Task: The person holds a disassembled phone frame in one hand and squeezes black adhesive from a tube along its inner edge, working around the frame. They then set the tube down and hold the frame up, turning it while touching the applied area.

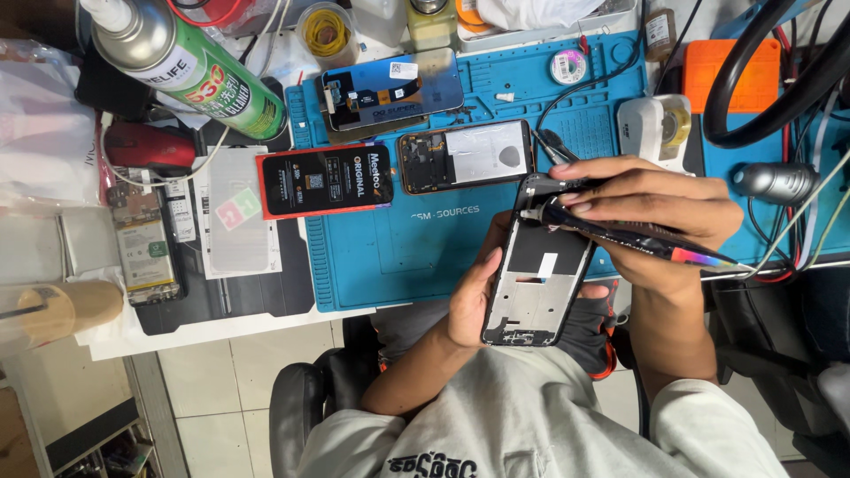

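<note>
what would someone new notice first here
The eye lands at centre right, where the left hand holds up a stripped phone frame while the right hand presses a pen-like tool to its top end. Behind them lies a blue work mat with an opened phone, and a big green spray can juts in at top left.

Single head view, worn high, looking steeply down over own chest and lap; close to hands, surface (390, 257) edge filling upper frame.
</note>
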### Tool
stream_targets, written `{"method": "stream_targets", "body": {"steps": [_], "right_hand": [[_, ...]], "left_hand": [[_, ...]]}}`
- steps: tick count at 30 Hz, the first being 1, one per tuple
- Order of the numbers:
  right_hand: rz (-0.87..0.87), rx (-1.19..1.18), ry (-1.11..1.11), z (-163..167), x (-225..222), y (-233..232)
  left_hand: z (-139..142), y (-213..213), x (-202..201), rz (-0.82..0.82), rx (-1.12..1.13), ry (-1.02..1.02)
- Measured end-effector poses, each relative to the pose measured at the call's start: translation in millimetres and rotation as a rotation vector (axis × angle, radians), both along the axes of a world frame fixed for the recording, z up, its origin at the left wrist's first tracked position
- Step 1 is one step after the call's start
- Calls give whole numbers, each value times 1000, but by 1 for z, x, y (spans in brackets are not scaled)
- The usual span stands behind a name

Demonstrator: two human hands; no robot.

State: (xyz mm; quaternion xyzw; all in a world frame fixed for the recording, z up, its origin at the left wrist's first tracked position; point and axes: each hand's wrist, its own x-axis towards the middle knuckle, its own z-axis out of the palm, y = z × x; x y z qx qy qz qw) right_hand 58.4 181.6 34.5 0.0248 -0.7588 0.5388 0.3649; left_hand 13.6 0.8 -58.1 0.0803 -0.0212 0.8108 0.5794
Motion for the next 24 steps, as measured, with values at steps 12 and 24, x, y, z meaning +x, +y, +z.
{"method": "stream_targets", "body": {"steps": [12, 24], "right_hand": [[-22, -38, -1, 1, 1, -2], [-81, -29, 44, -3, 0, -3]], "left_hand": [[2, 0, -1, -8, -52, -30], [-1, 2, 1, 1, -14, -31]]}}
